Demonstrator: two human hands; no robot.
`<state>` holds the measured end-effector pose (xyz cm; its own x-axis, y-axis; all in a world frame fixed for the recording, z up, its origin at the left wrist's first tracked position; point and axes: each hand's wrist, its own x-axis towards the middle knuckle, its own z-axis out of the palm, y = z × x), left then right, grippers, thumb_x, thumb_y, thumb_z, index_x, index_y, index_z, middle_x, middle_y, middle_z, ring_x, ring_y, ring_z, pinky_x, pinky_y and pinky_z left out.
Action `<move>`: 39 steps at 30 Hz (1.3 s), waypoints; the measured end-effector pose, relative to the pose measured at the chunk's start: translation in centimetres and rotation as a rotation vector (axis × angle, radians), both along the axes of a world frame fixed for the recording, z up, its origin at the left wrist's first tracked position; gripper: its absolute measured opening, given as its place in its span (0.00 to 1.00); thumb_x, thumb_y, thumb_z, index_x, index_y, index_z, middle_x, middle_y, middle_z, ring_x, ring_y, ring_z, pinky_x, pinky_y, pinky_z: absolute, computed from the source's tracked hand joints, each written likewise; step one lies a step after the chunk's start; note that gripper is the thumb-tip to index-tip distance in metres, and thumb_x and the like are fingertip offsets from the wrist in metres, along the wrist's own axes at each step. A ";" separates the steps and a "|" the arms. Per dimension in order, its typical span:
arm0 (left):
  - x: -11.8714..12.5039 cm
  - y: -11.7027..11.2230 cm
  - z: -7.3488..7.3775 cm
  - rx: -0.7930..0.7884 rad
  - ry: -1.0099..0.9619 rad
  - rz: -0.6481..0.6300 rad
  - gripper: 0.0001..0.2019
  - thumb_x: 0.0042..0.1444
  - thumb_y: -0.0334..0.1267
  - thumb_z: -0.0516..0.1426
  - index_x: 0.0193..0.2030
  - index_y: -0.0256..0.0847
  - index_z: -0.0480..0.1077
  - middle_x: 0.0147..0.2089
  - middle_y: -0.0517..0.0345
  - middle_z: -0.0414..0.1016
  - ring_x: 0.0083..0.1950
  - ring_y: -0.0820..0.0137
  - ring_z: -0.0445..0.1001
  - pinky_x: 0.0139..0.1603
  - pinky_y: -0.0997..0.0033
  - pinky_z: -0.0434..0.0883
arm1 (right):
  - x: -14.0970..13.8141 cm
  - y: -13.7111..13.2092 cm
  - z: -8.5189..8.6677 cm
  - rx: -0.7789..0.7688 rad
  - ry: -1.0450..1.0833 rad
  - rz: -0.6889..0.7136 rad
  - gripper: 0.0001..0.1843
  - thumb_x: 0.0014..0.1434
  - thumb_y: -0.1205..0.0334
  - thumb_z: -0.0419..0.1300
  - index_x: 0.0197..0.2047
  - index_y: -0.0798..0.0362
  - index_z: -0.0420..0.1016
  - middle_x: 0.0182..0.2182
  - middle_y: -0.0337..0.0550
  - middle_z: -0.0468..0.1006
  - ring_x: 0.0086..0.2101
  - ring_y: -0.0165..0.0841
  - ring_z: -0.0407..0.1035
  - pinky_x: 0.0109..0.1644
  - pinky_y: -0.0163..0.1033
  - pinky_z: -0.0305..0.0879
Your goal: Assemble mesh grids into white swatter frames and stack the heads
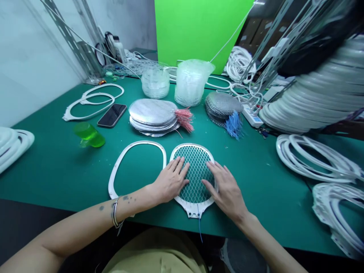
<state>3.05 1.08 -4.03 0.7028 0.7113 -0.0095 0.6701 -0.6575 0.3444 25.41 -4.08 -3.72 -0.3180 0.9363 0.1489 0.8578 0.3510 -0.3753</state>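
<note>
A white oval racket frame with a metal mesh point(196, 167) laid in it rests on the green table point(57, 167) in front of me, a blue wire trailing from its bottom. My left hand point(170, 181) lies flat on the mesh's left side, fingers spread. My right hand point(224, 187) lies flat on the right side, fingers stretched out over the frame's rim. Neither hand holds anything. An empty white frame point(119, 163) lies just left of the meshed one, touching it.
Behind are a stack of meshes with red wires point(156, 115), a stack with blue wires point(223, 106), clear plastic stacks point(190, 81), a phone point(112, 115) and a green bottle point(89, 134). White frames are piled at right point(315, 102), lower right point(335, 204) and far left point(11, 146).
</note>
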 end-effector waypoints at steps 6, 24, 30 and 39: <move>0.1 0.2 0.6 -0.013 0.070 -0.008 0.29 0.67 0.46 0.47 0.70 0.31 0.51 0.72 0.37 0.47 0.73 0.50 0.43 0.70 0.48 0.51 | 1.5 -1.7 -0.6 -0.047 0.015 -0.430 0.32 0.61 0.40 0.53 0.58 0.55 0.70 0.56 0.56 0.71 0.56 0.51 0.62 0.56 0.57 0.62; -0.6 -7.2 1.3 0.261 -0.256 -0.430 0.18 0.62 0.37 0.56 0.58 0.35 0.66 0.69 0.40 0.56 0.72 0.54 0.49 0.70 0.47 0.52 | -1.5 0.4 -1.3 -0.147 -0.287 0.300 0.38 0.69 0.47 0.40 0.71 0.51 0.21 0.70 0.45 0.31 0.68 0.38 0.29 0.70 0.51 0.37; 0.2 -10.5 -1.1 0.372 -0.453 -0.397 0.05 0.62 0.27 0.55 0.40 0.32 0.72 0.49 0.45 0.77 0.57 0.60 0.73 0.63 0.58 0.68 | -2.0 0.6 -0.2 -0.237 -0.306 0.268 0.36 0.69 0.44 0.36 0.71 0.49 0.20 0.70 0.43 0.31 0.68 0.37 0.28 0.71 0.50 0.35; -0.6 -10.0 -1.0 0.318 -0.615 -0.332 0.05 0.60 0.24 0.55 0.42 0.28 0.71 0.42 0.45 0.79 0.49 0.63 0.77 0.56 0.63 0.74 | -0.9 1.2 1.3 -0.411 -0.235 0.426 0.44 0.63 0.34 0.42 0.72 0.45 0.26 0.68 0.43 0.16 0.67 0.45 0.19 0.69 0.54 0.24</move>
<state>2.43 -8.93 -5.02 0.6927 0.3648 0.6222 0.1690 -0.9208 0.3517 24.56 -2.90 -2.40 -0.6559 0.6863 -0.3144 0.7504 0.5472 -0.3709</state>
